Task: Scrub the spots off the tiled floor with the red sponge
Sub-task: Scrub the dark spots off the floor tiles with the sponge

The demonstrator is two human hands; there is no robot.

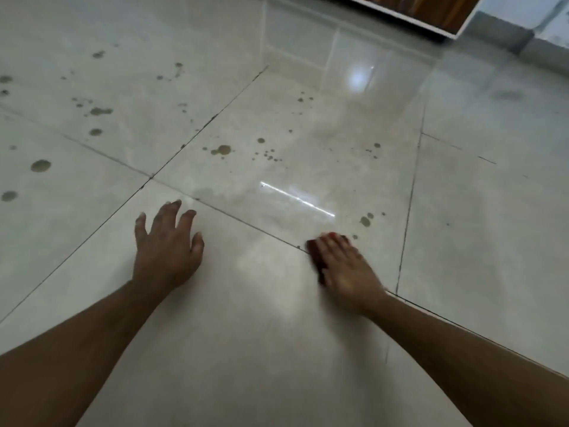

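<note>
The red sponge point(317, 257) lies on a grout line of the glossy tiled floor point(261, 334), flattened under the blurred right hand point(345, 269). The left hand point(167, 245) rests beside it, fingers spread, holding nothing. Brown spots point(223, 150) dot the tiles beyond, toward a white-edged wooden cabinet point(431, 13) by the wall.

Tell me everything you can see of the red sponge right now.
The red sponge is mostly hidden under the right hand, which lies flat on top of it and presses it to the tiled floor. Only a dark red edge shows on the hand's left side and past the fingertips. It is blurred, so its texture and exact shape cannot be told. It sits next to a grout line, with small brownish spots just beyond it.
</note>
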